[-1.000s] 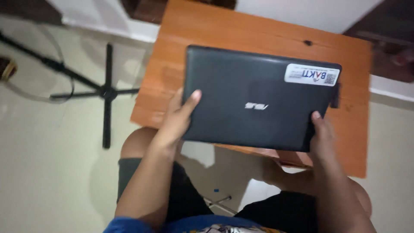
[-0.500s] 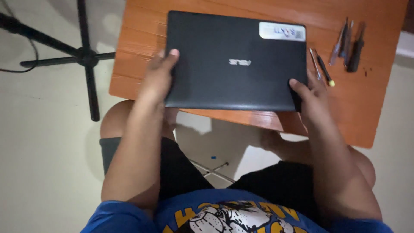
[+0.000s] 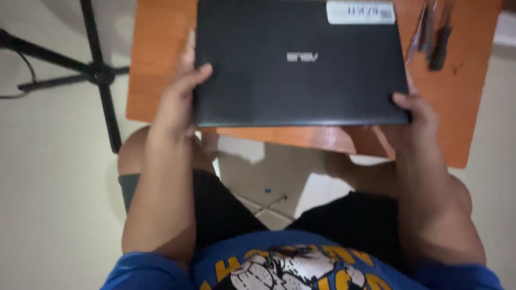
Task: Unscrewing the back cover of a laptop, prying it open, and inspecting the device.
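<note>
Closed black laptop: now lower and squarer on the orange table than a second ago. Left hand and right hand clasp its near corners, fingers curled over. Screwdrivers far right.

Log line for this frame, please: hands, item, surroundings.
left hand: grips laptop's left edge | right hand: grips its near right corner | closed black laptop: on orange table | dark hand tools: beside it

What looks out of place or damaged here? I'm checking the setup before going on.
Nothing stands out. The closed black laptop lies flat and roughly square on the small wooden table, held by the left hand and right hand. Dark tools lie together beside it; the blur hides any fine damage.
</note>
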